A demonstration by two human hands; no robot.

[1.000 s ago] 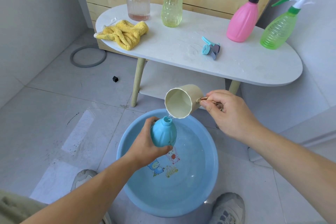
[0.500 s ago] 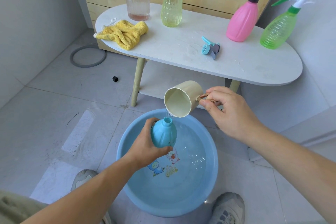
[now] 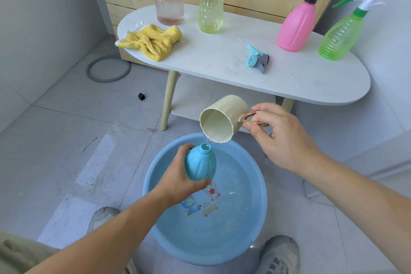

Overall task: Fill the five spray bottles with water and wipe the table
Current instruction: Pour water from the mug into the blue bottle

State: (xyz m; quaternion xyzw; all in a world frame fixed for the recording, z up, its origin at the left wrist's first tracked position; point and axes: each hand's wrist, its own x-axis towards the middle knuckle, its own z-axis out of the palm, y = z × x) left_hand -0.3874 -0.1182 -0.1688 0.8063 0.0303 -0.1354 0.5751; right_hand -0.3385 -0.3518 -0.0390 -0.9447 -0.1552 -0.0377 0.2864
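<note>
Your left hand (image 3: 178, 182) wraps its fingers round the blue bottle (image 3: 201, 163), held over the basin (image 3: 262, 207) of water. Just above its open neck, a tipped cream cup (image 3: 222, 121) trickles water, its handle pinched by your right hand (image 3: 282, 140)

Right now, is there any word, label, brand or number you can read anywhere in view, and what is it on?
Yellow print on the bottom of the blue basin, beside the cartoon figures: possibly lettering, too blurred under the water to read.
Nothing else in view carries readable text.
</note>
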